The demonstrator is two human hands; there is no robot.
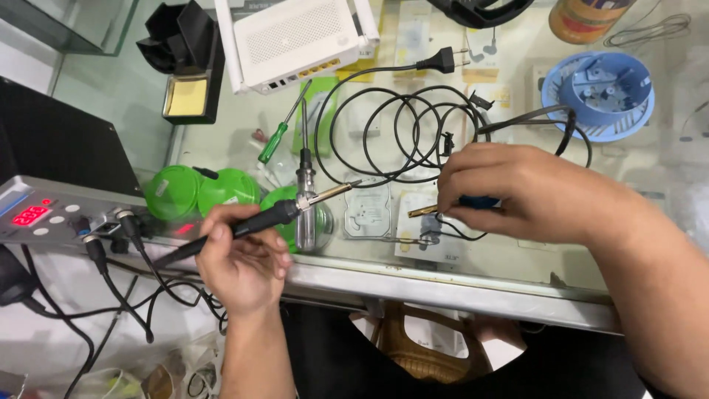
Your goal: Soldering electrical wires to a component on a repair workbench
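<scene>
The left hand (240,258), nearest, is gripping a black-handled soldering iron (258,220), tip pointing toward the right hand (509,191), which is pinching a blue-handled brass-tipped tool (458,205). Beyond both hands, a coiled black cable (384,129) and a green-handled screwdriver (281,129) are lying on the glass worktop (221,137); green round tins (196,192) are sitting left of the iron.

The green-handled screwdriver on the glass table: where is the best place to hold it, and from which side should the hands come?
Grip the green-handled screwdriver by its green handle, the thick lower-left end. Its thin metal shaft slants up-right toward the white router. Coming from the lower left with the left hand looks easiest, though that hand holds the soldering iron now and green round containers sit close by.
</scene>
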